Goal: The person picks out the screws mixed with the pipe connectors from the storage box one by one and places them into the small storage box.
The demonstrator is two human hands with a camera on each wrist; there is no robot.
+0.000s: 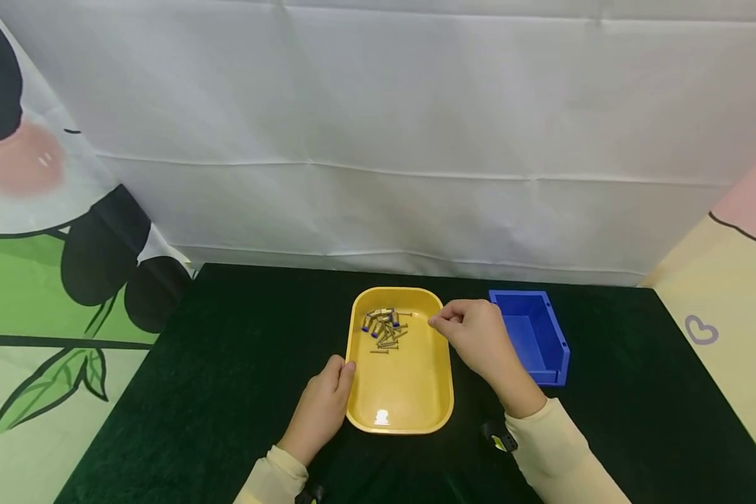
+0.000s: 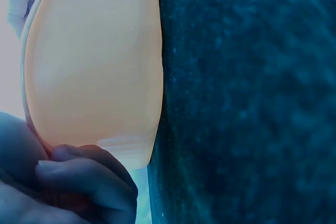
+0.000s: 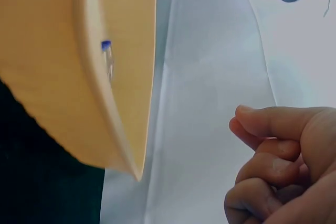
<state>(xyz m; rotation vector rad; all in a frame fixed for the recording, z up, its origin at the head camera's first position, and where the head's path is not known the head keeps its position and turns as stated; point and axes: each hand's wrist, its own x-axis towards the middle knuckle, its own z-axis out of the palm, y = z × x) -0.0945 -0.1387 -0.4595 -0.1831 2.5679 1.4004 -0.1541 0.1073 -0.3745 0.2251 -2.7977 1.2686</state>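
A yellow tray (image 1: 403, 392) stands on the dark green cloth. In its upper part lie a loose pile of screws (image 1: 387, 343) and several short brass-coloured pieces with blue ends (image 1: 376, 329). My left hand (image 1: 323, 399) grips the tray's left edge, thumb at the rim; the left wrist view shows its fingers (image 2: 86, 174) curled against the outer wall. My right hand (image 1: 479, 339) hangs by the tray's upper right edge. In the right wrist view its thumb and forefinger meet at the tips, the other fingers (image 3: 257, 192) are curled, and nothing shows between them.
A blue open-fronted bin (image 1: 529, 332) stands right of the tray, partly behind my right hand and wrist. White fabric (image 1: 378, 140) hangs behind the table (image 1: 227, 392). Printed cloth panels (image 1: 69, 280) flank it.
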